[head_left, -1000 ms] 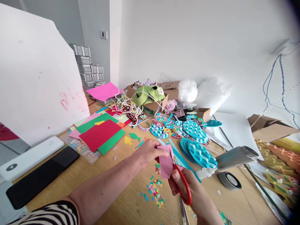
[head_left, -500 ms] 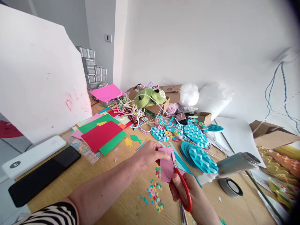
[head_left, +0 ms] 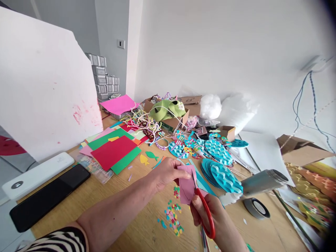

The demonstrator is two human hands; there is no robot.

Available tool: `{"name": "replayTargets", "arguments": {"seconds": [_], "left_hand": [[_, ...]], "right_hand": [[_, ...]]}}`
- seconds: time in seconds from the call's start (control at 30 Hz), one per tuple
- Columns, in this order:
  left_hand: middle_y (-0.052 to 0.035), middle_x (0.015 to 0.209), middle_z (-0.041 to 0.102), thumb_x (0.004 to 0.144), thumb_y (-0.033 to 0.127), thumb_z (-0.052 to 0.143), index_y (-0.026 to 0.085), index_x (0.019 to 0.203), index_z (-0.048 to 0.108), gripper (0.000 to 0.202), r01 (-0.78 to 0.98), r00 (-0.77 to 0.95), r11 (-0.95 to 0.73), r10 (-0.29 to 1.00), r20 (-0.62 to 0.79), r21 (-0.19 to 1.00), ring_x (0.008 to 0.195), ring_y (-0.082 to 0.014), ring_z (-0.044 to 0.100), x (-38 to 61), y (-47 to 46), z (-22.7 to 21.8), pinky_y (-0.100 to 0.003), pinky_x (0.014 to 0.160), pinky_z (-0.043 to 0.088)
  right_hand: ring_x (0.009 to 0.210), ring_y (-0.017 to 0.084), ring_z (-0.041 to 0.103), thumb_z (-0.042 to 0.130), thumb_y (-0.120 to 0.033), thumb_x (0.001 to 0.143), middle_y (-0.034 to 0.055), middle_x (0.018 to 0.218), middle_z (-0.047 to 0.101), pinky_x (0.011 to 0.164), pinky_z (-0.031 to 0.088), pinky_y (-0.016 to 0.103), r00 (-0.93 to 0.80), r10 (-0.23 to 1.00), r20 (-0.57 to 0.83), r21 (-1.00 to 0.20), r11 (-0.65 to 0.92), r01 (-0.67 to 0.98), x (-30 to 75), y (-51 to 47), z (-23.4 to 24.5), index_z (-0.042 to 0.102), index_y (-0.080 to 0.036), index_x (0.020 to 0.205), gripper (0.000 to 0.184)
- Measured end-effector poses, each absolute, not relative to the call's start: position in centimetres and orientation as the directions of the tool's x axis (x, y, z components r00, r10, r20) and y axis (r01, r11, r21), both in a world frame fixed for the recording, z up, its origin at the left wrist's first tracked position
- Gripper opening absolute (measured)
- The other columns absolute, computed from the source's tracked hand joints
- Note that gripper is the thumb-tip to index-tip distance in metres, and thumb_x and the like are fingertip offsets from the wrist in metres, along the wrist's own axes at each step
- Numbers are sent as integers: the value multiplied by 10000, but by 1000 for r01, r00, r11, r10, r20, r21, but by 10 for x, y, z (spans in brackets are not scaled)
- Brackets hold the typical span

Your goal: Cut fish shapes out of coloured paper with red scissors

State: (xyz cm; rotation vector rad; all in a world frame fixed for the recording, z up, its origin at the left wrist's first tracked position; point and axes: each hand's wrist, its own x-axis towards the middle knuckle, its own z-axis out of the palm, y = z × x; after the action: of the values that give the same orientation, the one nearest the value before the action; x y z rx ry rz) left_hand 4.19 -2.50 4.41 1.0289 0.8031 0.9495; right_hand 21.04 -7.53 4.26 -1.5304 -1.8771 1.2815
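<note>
My left hand [head_left: 165, 171] pinches the top edge of a small pink paper piece [head_left: 187, 184] with a drawn outline, held above the wooden table [head_left: 123, 206]. My right hand [head_left: 210, 217] grips red-handled scissors [head_left: 203, 206], fingers through the loops. The blades reach up into the pink paper's right side. Below the paper lies a scatter of coloured paper dots [head_left: 173, 215].
Red, green and pink paper sheets [head_left: 112, 150] lie to the left, beside a black phone [head_left: 49, 196] and a white device [head_left: 36, 175]. Blue scalloped paper discs [head_left: 223, 171], a metal flask [head_left: 262, 182], a tape roll [head_left: 256, 209] and cardboard boxes [head_left: 170, 117] crowd the right and back.
The camera view dropped slightly between the oldest frame and now. Both hands stay in nearly the same pose on the pink paper and scissors.
</note>
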Motion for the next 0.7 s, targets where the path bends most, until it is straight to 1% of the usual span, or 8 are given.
{"name": "replayTargets", "arguments": {"seconds": [0.23, 0.43, 0.7], "left_hand": [[30, 547, 515, 533, 318, 699, 138, 610, 570, 234, -261, 387, 216, 916, -103, 941, 522, -84, 445, 42, -26, 47, -229, 529, 325], [37, 524, 492, 540, 309, 695, 145, 580, 549, 223, -257, 382, 204, 919, -95, 945, 506, -78, 428, 41, -26, 47, -228, 519, 309], [32, 525, 512, 528, 298, 701, 139, 583, 567, 215, -265, 376, 217, 920, -106, 940, 503, -78, 443, 42, -26, 47, -221, 517, 327]], "right_hand": [[406, 120, 399, 325, -953, 617, 45, 417, 487, 432, 269, 278, -313, 913, -261, -824, -42, 565, 208, -78, 47, 439, -232, 433, 753], [445, 127, 417, 333, -932, 649, 44, 448, 495, 468, 288, 279, -312, 917, -248, -818, -26, 575, 208, -79, 50, 447, -223, 453, 745], [424, 116, 403, 339, -919, 668, 35, 429, 493, 441, 270, 269, -350, 907, -236, -837, -6, 547, 210, -78, 46, 445, -220, 451, 740]]}}
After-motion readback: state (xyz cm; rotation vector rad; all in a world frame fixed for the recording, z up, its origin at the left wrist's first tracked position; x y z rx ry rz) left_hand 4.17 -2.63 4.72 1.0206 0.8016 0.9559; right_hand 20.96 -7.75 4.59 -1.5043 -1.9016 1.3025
